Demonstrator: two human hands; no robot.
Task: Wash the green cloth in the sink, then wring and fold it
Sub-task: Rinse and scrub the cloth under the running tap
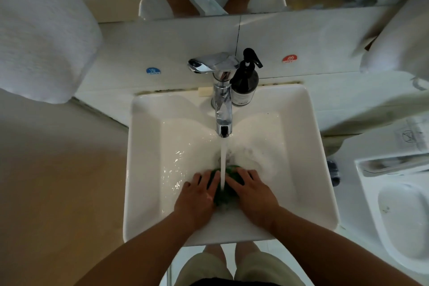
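The green cloth lies bunched at the bottom of the white square sink, mostly covered by my hands. My left hand grips its left side, fingers curled over the cloth. From the other side my right hand holds it, fingers bent over the top. Water runs from the chrome faucet in a stream that lands on the cloth between my hands. Foamy water spreads over the basin floor.
A dark pump bottle stands right of the faucet on the sink's back ledge. White towels hang at the left and top. A white toilet sits at the right. Cold and hot stickers mark the wall.
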